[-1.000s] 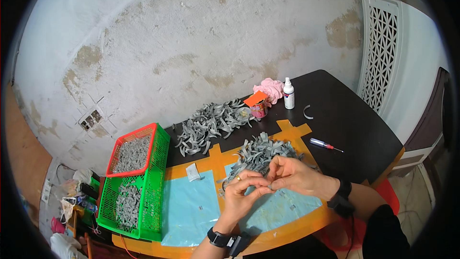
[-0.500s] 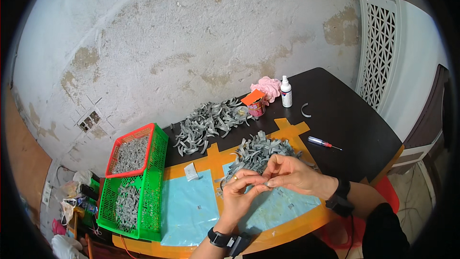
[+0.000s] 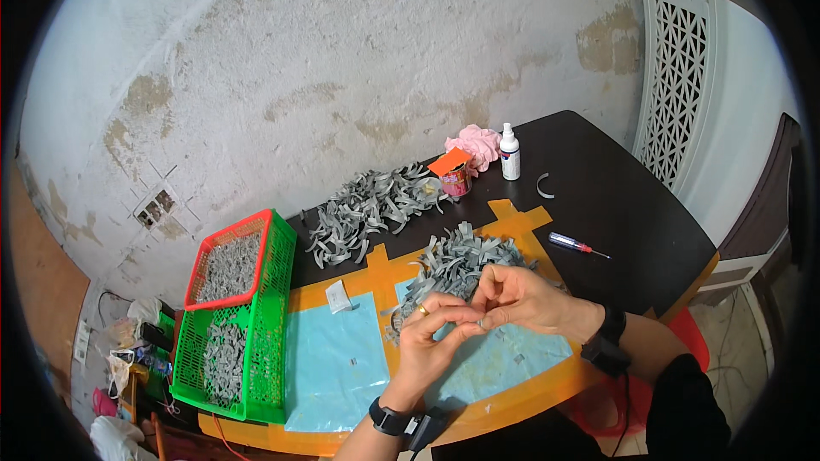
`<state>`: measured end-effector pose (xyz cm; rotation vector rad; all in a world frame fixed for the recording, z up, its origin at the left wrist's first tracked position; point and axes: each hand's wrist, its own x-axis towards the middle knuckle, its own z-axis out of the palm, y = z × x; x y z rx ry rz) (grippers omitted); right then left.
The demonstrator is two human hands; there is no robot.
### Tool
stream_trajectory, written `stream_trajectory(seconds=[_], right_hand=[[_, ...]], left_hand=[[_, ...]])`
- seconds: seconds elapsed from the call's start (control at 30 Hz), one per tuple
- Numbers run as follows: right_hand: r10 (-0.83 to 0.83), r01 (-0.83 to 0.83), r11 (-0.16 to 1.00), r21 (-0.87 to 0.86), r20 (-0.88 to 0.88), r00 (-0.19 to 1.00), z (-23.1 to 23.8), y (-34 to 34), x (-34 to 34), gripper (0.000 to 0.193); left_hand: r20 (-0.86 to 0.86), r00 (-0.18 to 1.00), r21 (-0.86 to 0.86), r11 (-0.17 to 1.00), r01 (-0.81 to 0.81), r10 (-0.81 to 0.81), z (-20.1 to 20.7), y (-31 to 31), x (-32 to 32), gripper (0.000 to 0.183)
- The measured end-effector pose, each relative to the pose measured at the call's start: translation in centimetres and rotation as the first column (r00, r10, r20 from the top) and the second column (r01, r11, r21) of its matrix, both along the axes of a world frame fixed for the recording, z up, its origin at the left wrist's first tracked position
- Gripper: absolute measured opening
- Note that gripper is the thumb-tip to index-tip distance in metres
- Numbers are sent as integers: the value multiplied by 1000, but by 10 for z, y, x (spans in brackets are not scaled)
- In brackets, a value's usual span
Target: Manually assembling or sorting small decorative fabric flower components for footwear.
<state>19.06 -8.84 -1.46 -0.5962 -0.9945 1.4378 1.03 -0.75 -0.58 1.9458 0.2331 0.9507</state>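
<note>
Across the middle of the scene, a dark tabletop, with blue sheeting along its near side and orange tape around and between the blue areas. On the left, a long green basket, largest of the containers, with small grey pieces loose in its near part. Over its far end, a smaller red basket, with a broad layer of similar pieces inside; whether resting on the green rim or sunk within, impossible to tell.

Outside either basket, two heaps of curved grey strips: a far heap left of centre, and a near heap farther right. Just on the near side of this second heap, left hand and right hand, fingertips meeting, both clamped on the held piece.

On the far side, a pink cloth, with a white bottle to its right and a round can on its near side, under an orange card; contents not visible.

Between the fingertips, smallest of all, the held piece, grey, mostly covered, unclear in shape. Seemingly at a step of fine two-handed work on this single piece; likely calling for a steady left pinch and small right-hand adjustments.
</note>
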Motion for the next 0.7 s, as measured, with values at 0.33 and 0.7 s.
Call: stream_trajectory(seconds=[0.33, 0.7], right_hand=[[-66, 66, 997, -45, 14, 998, 2, -3, 0, 23], [38, -43, 998, -50, -98, 994, 6, -3, 1, 24]], left_hand=[[-26, 999, 57, 998, -23, 25, 3, -5, 1, 20], [22, 1000, 75, 997, -22, 20, 2, -3, -1, 21]])
